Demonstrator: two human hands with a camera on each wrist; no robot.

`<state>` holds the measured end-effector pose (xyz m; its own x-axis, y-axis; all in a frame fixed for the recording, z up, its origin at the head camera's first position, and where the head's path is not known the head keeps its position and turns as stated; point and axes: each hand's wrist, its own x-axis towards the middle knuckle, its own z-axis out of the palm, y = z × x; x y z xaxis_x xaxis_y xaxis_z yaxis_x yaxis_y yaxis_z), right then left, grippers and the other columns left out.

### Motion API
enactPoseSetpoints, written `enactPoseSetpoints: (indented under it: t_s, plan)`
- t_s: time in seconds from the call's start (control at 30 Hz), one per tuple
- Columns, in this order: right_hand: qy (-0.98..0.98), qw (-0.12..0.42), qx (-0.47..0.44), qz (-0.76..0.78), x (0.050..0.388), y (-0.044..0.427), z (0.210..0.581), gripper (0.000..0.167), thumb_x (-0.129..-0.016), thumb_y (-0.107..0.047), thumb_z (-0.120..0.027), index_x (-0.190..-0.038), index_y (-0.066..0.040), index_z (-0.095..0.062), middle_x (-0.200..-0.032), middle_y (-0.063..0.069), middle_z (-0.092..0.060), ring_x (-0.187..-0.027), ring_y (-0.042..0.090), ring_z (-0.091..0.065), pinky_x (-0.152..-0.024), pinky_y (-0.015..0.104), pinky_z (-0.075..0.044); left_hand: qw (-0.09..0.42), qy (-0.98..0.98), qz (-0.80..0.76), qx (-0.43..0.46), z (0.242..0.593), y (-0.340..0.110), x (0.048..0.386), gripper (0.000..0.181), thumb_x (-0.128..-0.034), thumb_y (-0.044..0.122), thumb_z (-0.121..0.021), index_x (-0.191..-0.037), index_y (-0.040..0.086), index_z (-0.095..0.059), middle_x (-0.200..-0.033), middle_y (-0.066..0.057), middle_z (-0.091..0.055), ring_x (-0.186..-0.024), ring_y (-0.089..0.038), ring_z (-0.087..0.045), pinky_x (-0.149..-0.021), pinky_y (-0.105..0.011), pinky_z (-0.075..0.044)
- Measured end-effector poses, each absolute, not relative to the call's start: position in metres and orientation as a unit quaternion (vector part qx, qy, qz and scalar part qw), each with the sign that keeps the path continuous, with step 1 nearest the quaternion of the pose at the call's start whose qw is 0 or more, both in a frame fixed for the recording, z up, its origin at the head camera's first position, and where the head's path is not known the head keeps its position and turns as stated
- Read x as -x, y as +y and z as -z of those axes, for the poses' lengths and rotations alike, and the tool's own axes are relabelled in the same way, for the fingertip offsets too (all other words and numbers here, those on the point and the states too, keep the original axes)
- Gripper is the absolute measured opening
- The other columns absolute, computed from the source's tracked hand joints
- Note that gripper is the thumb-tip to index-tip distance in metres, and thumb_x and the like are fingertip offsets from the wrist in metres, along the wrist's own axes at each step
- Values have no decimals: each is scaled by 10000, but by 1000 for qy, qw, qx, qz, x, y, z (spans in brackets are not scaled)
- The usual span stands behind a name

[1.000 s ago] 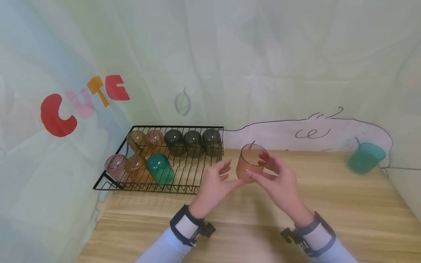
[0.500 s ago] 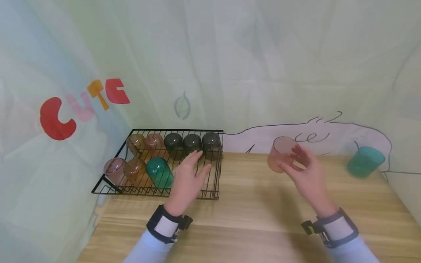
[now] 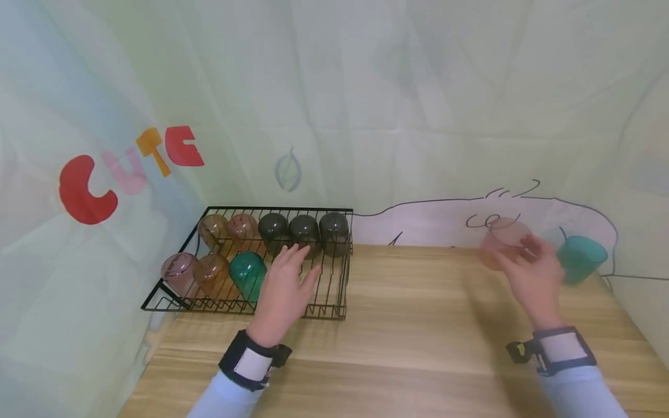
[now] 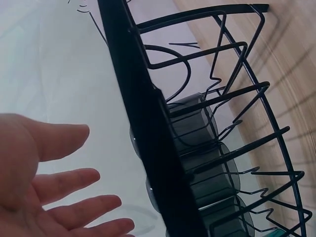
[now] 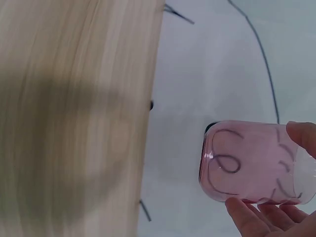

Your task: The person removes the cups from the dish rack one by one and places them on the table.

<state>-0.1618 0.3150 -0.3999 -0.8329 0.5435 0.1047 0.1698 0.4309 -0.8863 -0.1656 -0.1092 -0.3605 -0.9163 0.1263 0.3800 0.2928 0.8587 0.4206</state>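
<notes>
My right hand [image 3: 538, 278] pinches a pink see-through cup [image 3: 504, 244] between thumb and fingers, mouth up, at the right of the head view. In the right wrist view the pink cup [image 5: 247, 163] is held by the fingertips, off the wooden surface. Just right of it stands a teal cup [image 3: 581, 259]. My left hand [image 3: 282, 290], fingers spread and holding nothing, hovers over the near right part of the black wire rack [image 3: 334, 316]. In the left wrist view the left hand [image 4: 54, 182] is beside the rack's dark bar [image 4: 143, 118].
On the rack, cups stand upside down in two rows: amber [image 3: 213, 231], pink [image 3: 243, 230] and dark grey ones [image 3: 274, 232] behind; pink [image 3: 179, 273], orange [image 3: 211, 276] and green [image 3: 247, 276] in front. Printed cloth [image 3: 418, 116] hangs behind the wooden table [image 3: 407, 337].
The left hand has let go of the pink cup and moved left, over the rack. My right hand has carried the cup rightward, near the teal one.
</notes>
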Motion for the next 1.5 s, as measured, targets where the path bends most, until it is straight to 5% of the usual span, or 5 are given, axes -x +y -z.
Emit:
enactPoseSetpoints:
  t_s: [0.5, 0.87, 1.5]
  plan:
    - [-816, 168, 291, -470, 166, 354, 427, 1030, -734, -553, -712, -1501, -185, -131, -1539, 104, -247, -1366, 357, -309, -1072, 553, -333, 141, -954, 243, 107, 365, -111, 165, 490, -893, 351, -614, -1291, 73, -548, -1371, -188, -500, -1314, -367, -415, -1053, -558, -364]
    - [-805, 178, 323, -465, 167, 366, 437, 1021, -746, -500, -725, -1495, -114, -148, -1533, 132, -243, -1385, 344, -282, -1116, 525, -287, 144, -954, 236, 112, 366, -111, 166, 496, -869, 348, -649, -1269, 68, -564, -1349, -199, -517, -1298, -370, -434, -1035, -551, -388]
    - [-776, 136, 351, -506, 169, 379, 447, 1090, -707, -551, -736, -1502, -260, -49, -1568, 63, -150, -1414, 311, -222, -1124, 512, -282, 146, -955, 232, 116, 374, -113, 167, 507, -870, 372, -641, -1265, 65, -566, -1345, -196, -521, -1286, -378, -445, -1042, -550, -383]
